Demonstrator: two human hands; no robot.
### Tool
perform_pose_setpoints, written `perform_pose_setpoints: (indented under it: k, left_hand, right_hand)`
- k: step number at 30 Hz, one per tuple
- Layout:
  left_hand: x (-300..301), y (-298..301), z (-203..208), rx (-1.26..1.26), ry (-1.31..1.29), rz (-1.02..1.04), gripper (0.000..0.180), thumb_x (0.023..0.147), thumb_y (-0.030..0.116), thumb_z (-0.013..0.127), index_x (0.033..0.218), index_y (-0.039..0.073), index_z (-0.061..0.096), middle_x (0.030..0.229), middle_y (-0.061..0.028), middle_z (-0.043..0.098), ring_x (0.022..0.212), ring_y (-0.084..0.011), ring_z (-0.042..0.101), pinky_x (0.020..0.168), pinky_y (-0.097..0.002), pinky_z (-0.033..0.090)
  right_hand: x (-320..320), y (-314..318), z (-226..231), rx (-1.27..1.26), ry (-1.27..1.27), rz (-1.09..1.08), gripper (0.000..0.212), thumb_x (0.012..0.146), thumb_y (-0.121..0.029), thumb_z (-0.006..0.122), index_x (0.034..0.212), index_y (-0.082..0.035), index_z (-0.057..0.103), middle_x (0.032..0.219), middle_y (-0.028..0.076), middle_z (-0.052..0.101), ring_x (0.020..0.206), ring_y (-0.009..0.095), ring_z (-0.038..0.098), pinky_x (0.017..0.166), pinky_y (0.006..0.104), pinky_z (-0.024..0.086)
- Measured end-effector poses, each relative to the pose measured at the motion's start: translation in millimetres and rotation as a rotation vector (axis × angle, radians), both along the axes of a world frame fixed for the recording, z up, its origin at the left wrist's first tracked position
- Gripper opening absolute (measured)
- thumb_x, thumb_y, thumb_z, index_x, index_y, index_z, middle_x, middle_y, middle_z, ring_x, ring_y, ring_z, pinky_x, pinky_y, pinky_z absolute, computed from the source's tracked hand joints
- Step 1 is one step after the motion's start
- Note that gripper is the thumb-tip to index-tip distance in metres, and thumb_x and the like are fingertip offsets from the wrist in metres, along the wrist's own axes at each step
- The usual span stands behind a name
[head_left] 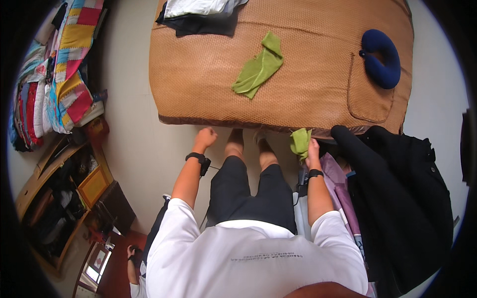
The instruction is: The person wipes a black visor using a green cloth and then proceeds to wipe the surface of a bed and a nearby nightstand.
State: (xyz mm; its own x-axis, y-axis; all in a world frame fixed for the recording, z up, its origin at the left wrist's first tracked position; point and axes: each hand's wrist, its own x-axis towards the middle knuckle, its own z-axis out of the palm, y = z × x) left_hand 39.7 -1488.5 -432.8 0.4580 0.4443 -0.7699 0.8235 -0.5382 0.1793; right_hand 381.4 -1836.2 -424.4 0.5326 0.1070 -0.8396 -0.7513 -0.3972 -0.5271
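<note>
My right hand is closed on a crumpled green cloth, held just off the near edge of the bed. A second green cloth, creased and roughly folded, lies on the tan woven mat that covers the bed. My left hand hangs beside the bed's near edge with its fingers curled in, and nothing shows in it. Each of my wrists wears a dark band.
Folded white and black clothes lie at the bed's far left. A navy neck pillow rests at its right. Beside my right arm hangs a black coat. At left are piled bedding and an open wooden cabinet.
</note>
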Motion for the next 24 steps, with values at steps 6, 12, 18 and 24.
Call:
perform_pose_setpoints:
  k: [6,12,18,24]
  left_hand:
    - [-85.1,69.9,-4.2,-0.234,-0.484,1.930,0.069,0.095,0.059,0.044,0.138,0.006,0.044,0.141,-0.0180,0.048,0.125,-0.0320,0.051,0.100,-0.0490,0.043]
    - [-86.4,124.8,3.6,-0.342,-0.528,2.035,0.088,0.093,0.066,0.042,0.151,0.003,0.020,0.153,-0.0171,0.029,0.140,-0.0335,0.033,0.113,-0.0497,0.028]
    - [-98.8,105.7,-7.8,-0.096,-0.181,1.891,0.070,0.098,0.058,0.040,0.128,-0.005,0.045,0.119,-0.0184,0.059,0.095,-0.0308,0.064,0.070,-0.0446,0.054]
    - [-128.9,90.7,-10.8,0.669,0.245,1.420,0.050,0.094,0.043,0.056,0.109,-0.005,0.050,0.102,-0.0265,0.061,0.089,-0.0356,0.063,0.081,-0.0462,0.052]
  right_hand:
    - [65.7,11.8,39.5,-0.023,-0.023,-0.193,0.057,0.092,-0.055,0.059,0.117,-0.003,0.060,0.106,0.009,0.066,0.092,0.023,0.066,0.081,0.0384,0.054]
    - [58.5,42.5,40.2,-0.315,-0.172,-0.218,0.067,0.090,-0.058,0.058,0.123,0.001,0.058,0.114,0.012,0.064,0.098,0.024,0.065,0.084,0.0389,0.054]
    - [53.2,-53.6,19.5,-0.342,-0.236,-0.051,0.053,0.095,-0.036,0.061,0.133,-0.002,0.049,0.126,0.009,0.058,0.102,0.022,0.064,0.083,0.0352,0.054]
    - [34.0,-9.6,30.0,-0.336,0.232,0.156,0.043,0.094,-0.035,0.061,0.115,0.003,0.065,0.106,0.009,0.069,0.093,0.018,0.066,0.077,0.0326,0.053]
